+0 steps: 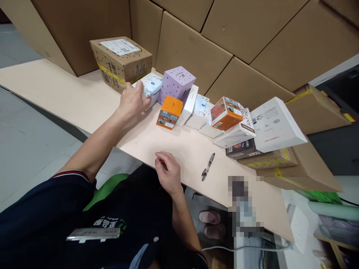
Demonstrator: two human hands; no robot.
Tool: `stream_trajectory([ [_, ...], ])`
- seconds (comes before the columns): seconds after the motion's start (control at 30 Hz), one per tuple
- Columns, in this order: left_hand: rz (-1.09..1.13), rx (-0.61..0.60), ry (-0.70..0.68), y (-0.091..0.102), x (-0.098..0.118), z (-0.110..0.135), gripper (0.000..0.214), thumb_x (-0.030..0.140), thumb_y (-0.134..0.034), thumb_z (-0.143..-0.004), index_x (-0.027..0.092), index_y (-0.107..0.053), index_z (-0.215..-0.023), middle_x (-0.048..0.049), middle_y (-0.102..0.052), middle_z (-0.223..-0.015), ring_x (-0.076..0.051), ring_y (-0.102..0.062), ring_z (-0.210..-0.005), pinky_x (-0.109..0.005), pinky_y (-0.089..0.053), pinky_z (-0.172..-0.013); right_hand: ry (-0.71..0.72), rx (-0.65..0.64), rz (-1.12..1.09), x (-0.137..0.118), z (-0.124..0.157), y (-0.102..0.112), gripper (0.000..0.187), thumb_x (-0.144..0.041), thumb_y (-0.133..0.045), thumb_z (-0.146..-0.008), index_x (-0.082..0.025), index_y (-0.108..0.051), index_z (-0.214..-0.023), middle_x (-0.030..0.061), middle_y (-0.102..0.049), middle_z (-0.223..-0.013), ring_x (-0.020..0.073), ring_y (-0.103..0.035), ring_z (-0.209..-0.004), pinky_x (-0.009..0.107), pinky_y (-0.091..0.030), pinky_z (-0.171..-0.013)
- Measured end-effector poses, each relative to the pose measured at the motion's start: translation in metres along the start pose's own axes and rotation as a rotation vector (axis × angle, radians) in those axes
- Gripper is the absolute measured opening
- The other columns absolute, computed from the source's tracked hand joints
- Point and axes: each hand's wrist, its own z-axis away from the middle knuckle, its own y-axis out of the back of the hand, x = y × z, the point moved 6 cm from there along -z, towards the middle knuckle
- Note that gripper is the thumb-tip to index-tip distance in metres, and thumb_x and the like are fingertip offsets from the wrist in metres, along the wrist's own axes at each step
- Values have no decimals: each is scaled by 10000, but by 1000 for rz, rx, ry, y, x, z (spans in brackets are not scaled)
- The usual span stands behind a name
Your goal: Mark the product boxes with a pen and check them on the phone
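Note:
My left hand (134, 99) is closed over the near side of a white and pale-blue tissue pack (153, 84), fingers across its top. Right beside that pack stands a purple dotted box (179, 80). A small orange box (169, 112) sits in front of the purple one. My right hand (168, 172) rests at the table's near edge, fingers loosely curled, with nothing visible in them. To its right a pen (208, 167) lies on the tabletop.
A taped cardboard box (123, 61) stands behind my left hand. Rightward runs a row with a white slim box (189, 104), another tissue pack (198, 112), an orange-and-red box (226, 113) and a large white box (276, 125). Stacked cartons (190, 52) form a wall behind.

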Motion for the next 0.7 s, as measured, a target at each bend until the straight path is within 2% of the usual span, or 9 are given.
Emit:
stream_trajectory([
  [0.07, -65, 30, 32, 13, 2, 20, 644, 405, -864, -757, 162, -591, -1287, -159, -522, -1283, -374, -579, -1241, -639, -397, -1126, 1, 10, -3, -1, 0, 1, 246, -307, -546, -998, -264, -722, -1164, 86, -737, -1114, 188, -722, -922, 369, -646, -827],
  [0.13, -123, 86, 47, 34, -2, 51, 611, 389, -793, -795, 183, -593, -1334, -179, -521, -1309, -404, -617, -1172, -681, -464, -1051, -9, 17, -16, -1, 0, 2, 246, -312, -549, -995, -271, -723, -1165, 85, -738, -1124, 189, -720, -907, 377, -646, -817],
  [0.23, -177, 136, 70, 68, -24, 101, 632, 391, -794, -739, 241, -627, -1330, -154, -553, -1263, -410, -629, -1115, -705, -530, -981, -41, 42, -68, 3, 0, 4, 242, -332, -568, -990, -270, -719, -1169, 86, -733, -1146, 185, -715, -894, 380, -640, -825],
  [0.33, -87, 39, -175, 90, -35, 135, 597, 452, -813, -713, 327, -666, -1278, -71, -600, -1188, -315, -658, -1033, -569, -632, -909, -117, 147, -155, 12, 4, 9, 249, -376, -594, -989, -253, -694, -1182, 85, -726, -1139, 182, -715, -910, 373, -627, -842],
  [0.4, -9, -94, -352, 93, -33, 148, 578, 488, -824, -733, 372, -670, -1278, -43, -642, -1167, -275, -668, -998, -471, -665, -847, -178, 247, -197, 18, 9, 15, 285, -413, -572, -1004, -244, -660, -1217, 93, -717, -1168, 193, -717, -954, 380, -619, -856],
  [0.47, 70, -223, -487, 84, -22, 156, 599, 485, -840, -747, 375, -656, -1306, -49, -668, -1147, -257, -680, -971, -398, -675, -794, -206, 324, -174, 20, 17, 24, 332, -449, -524, -1022, -242, -628, -1259, 107, -699, -1222, 213, -709, -1015, 398, -607, -877],
  [0.53, 168, -343, -554, 64, -6, 160, 652, 440, -843, -770, 341, -614, -1373, -79, -667, -1184, -258, -699, -996, -369, -676, -816, -208, 381, -78, 18, 26, 37, 385, -484, -495, -1022, -236, -611, -1293, 114, -690, -1224, 231, -692, -1039, 421, -587, -901],
  [0.63, 357, -475, -531, 22, 15, 161, 778, 382, -811, -823, 308, -481, -1524, -128, -599, -1413, -307, -677, -1215, -433, -615, -1043, -242, 487, 78, 18, 40, 66, 462, -526, -481, -1009, -207, -611, -1318, 127, -693, -1195, 255, -674, -1053, 442, -561, -925],
  [0.7, 429, -532, -510, -6, 27, 162, 846, 367, -775, -869, 323, -366, -1609, -128, -480, -1586, -348, -554, -1416, -493, -506, -1187, -292, 559, 127, 22, 48, 85, 507, -553, -469, -1003, -186, -615, -1322, 149, -689, -1226, 272, -672, -1089, 447, -556, -928],
])
